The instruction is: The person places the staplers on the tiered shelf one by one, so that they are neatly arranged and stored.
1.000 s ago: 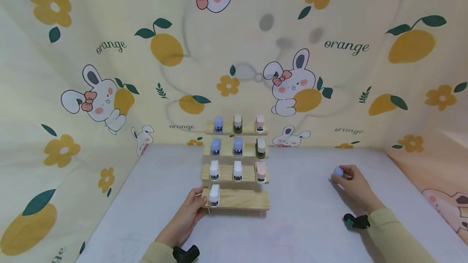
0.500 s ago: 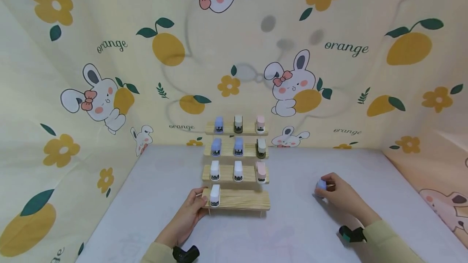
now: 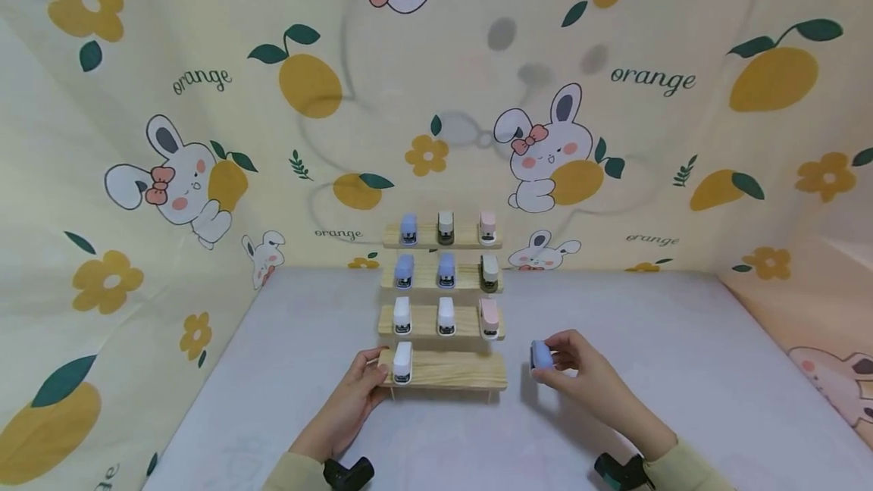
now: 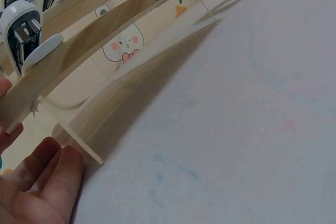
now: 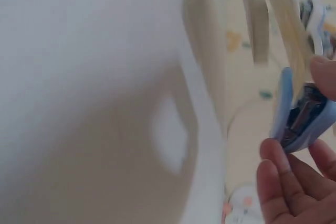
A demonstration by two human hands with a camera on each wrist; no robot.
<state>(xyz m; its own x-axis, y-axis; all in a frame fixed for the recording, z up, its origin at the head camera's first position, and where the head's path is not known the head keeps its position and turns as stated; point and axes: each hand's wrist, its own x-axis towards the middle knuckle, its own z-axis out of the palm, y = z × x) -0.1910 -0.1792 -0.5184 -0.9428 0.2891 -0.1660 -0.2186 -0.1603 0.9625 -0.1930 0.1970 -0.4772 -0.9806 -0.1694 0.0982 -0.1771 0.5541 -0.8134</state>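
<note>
My right hand (image 3: 592, 381) pinches a small blue stapler (image 3: 542, 356) between thumb and fingers, just right of the bottom shelf and above the table. In the right wrist view, the blue stapler (image 5: 302, 116) shows its dark metal inside. My left hand (image 3: 355, 392) grips the left end of the bottom board of a tiered wooden display rack (image 3: 453, 371). Beside that hand, a white stapler (image 3: 402, 364) stands on this board. In the left wrist view, fingertips touch the end of the board (image 4: 73, 59), and other fingers lie below it.
The three upper shelves bear staplers in rows, among them blue ones (image 3: 446, 270), white ones (image 3: 446, 315), pink ones (image 3: 489, 317) and grey-topped ones (image 3: 489, 271). A patterned cloth (image 3: 423, 97) hangs behind and at the sides of the pale table (image 3: 614, 309).
My right hand has carried the blue stapler leftward across the table, close to the rack's right side. My left hand keeps its place on the bottom board.
</note>
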